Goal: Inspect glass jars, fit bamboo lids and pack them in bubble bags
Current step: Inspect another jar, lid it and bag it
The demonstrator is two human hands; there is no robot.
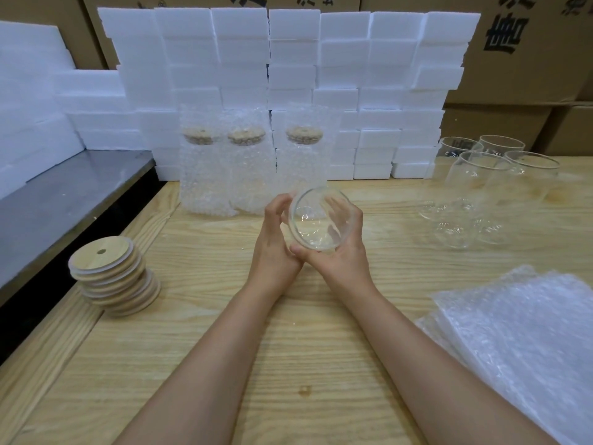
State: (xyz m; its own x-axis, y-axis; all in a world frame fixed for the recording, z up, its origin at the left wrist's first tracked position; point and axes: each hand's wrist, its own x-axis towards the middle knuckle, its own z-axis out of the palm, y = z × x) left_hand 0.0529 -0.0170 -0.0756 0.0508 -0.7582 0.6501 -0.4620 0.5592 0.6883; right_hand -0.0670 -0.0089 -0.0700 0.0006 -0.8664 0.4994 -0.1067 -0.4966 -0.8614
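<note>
Glass jar (322, 220): mouth faces camera, axis tilted away; left hand (273, 242), right hand (345, 252) grip it.

At 12 o'clock, the black print on the cardboard boxes (519, 43) is running off the top edge, unreadable. Just above centre, bubble wrap is blurring the three packed jars (247, 175), with only their lids showing dimly. The right hand (345, 252) is gripping the glass jar (321, 220), its fingers appearing warped through the glass. At 4 o'clock the bubble bags (519, 348) are spilling past the right edge. At 2 o'clock the empty jars (481, 194) are overlapping, defying a count.
</note>
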